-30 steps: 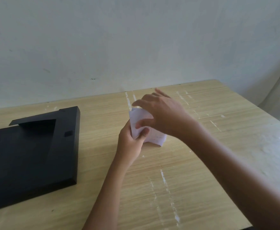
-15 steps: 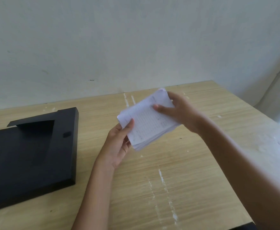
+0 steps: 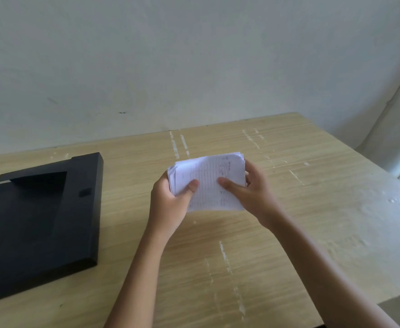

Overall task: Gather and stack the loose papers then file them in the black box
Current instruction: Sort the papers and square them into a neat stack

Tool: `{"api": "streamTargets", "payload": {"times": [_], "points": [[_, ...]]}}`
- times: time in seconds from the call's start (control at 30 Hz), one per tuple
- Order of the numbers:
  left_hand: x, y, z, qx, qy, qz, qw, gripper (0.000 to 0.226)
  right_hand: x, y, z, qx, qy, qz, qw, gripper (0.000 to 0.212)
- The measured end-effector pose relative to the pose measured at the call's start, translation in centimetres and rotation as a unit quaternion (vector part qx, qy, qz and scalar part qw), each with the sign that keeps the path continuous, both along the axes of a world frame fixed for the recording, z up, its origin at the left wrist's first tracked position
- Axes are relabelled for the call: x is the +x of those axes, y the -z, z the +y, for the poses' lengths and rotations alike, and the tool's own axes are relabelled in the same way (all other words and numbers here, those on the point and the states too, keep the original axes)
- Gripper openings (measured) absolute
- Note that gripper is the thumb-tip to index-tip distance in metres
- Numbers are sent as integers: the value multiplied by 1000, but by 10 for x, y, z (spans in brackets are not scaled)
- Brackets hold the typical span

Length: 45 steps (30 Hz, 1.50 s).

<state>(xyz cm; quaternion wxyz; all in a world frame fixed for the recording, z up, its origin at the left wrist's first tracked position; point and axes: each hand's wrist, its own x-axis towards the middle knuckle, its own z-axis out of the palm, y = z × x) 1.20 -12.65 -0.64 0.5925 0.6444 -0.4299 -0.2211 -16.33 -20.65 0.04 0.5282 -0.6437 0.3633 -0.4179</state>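
Observation:
A stack of white papers (image 3: pixel 208 178) with printed lines is held above the middle of the wooden table (image 3: pixel 312 209), its top sheet facing me. My left hand (image 3: pixel 170 204) grips the stack's left edge, thumb on top. My right hand (image 3: pixel 251 192) grips the right edge, thumb pressed on the top sheet and fingers behind. The sheet edges are slightly uneven. The black box (image 3: pixel 40 221) lies flat on the table to the left of my hands, its open mouth with a slanted cut at the far end.
A plain grey wall (image 3: pixel 194 67) rises behind the table. The table's right edge and near right corner drop off beside my right forearm. Pale scuff marks streak the tabletop.
The stack went from standing on the table to lifted and turned face up, and both hands have shifted to hold its two side edges level.

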Motion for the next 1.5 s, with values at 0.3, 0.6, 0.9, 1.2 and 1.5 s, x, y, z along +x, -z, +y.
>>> {"api": "streamTargets", "payload": {"times": [0.3, 0.6, 0.9, 1.2, 1.5], "points": [[-28, 12, -3, -75, -115, -25, 990, 21, 32, 14, 19, -86, 170, 2, 982, 16], [-21, 30, -6, 46, -145, -24, 988, 36, 27, 32, 10, -69, 145, 80, 984, 16], [-3, -24, 12, -73, -39, -496, 864, 77, 21, 35, 3, -75, 120, 84, 986, 20], [1, -41, -6, 9, 39, -418, 908, 31, 16, 8, 4, -77, 31, 38, 996, 20], [-16, 10, 5, -97, -89, 97, 987, 15, 45, -1, 21, -110, 26, 20, 993, 21]]}}
